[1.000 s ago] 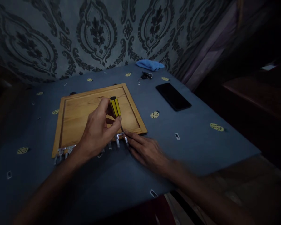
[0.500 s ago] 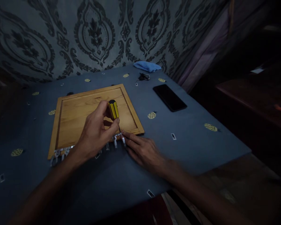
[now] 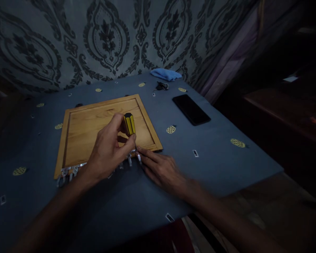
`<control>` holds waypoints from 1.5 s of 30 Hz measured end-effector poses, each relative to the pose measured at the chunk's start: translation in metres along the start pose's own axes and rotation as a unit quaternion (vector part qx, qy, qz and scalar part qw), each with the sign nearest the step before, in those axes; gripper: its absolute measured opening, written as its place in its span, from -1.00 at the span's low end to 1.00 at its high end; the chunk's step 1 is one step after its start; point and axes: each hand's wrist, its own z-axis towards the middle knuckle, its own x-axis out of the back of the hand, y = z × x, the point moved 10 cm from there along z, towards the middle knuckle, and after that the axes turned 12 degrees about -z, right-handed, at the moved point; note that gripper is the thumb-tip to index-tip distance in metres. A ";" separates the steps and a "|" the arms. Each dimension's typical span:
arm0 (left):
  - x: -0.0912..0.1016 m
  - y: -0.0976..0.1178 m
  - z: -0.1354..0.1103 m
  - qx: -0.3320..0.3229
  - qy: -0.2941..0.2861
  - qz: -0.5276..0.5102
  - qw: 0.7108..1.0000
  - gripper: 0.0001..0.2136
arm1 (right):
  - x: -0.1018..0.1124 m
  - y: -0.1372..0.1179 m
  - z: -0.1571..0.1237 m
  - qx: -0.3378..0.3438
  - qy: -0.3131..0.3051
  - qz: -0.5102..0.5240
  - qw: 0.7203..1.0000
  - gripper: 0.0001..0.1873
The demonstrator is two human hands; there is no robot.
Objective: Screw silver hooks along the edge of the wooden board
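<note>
A wooden framed panel [image 3: 100,123] lies on the table, and a metal hook rail [image 3: 81,165] runs along its near edge with several hooks hanging past it. My left hand [image 3: 109,147] is closed around the yellow-and-black handle of a screwdriver [image 3: 130,124], held nearly upright with its shaft down at the rail's right end. Close beside the tip, my right hand [image 3: 160,168] grips the right end of the rail, its fingertips against the last hook. The screw, if any, is too small to make out. My left hand and forearm cover the rail's middle.
A blue patterned cloth [image 3: 213,168] covers the table. To the right of the panel lies a black phone [image 3: 191,109]. Keys [image 3: 162,86] and a folded blue cloth [image 3: 165,74] sit at the back by the patterned wall [image 3: 140,35]. The table's edge drops off at the right.
My left hand and the top of the screwdriver have shifted slightly to the right, and the screwdriver's handle has turned a little. My right hand stays in place.
</note>
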 end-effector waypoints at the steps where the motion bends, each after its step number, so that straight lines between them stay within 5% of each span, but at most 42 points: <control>1: 0.000 0.000 0.000 -0.003 0.000 0.002 1.000 -0.86 | 0.000 0.000 0.000 0.000 0.000 0.002 1.000 -0.63; 18: -0.001 -0.001 0.004 -0.021 -0.008 -0.016 1.000 -0.87 | -0.003 0.001 -0.002 -0.001 0.005 0.002 1.000 -0.64; 24: -0.002 0.013 0.001 -0.072 -0.019 0.004 0.997 -0.49 | -0.003 0.001 -0.002 0.002 0.004 0.000 1.000 -0.61; 32: 0.005 0.032 -0.003 -0.167 0.036 0.062 0.983 -0.64 | -0.003 0.002 -0.004 0.002 0.017 -0.004 1.000 -0.60; 40: -0.005 0.043 -0.003 -0.173 -0.026 0.048 0.983 -0.65 | -0.004 0.002 -0.004 0.002 0.016 -0.005 1.000 -0.60; 45: 0.001 0.041 -0.004 -0.188 0.021 0.067 0.980 -0.73 | -0.008 0.003 -0.004 0.000 0.006 0.000 1.000 -0.57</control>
